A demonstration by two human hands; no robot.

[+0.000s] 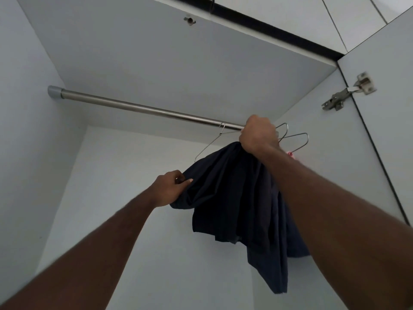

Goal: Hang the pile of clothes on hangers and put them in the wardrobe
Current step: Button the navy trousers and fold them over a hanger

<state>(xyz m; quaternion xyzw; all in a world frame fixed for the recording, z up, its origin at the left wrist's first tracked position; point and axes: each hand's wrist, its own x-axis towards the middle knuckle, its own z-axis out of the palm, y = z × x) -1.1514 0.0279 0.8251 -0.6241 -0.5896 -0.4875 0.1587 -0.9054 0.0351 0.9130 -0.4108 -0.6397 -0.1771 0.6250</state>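
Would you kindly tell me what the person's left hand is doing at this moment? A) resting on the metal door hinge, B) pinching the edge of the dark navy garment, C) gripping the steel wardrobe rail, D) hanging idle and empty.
B: the left hand pinches the left edge of the dark navy garment, below the steel wardrobe rail, while the right hand grips the garment's top up at the rail.

garment (237, 198) under rail (143, 108) | hangers (295, 139) right | hinge (348, 92) far right
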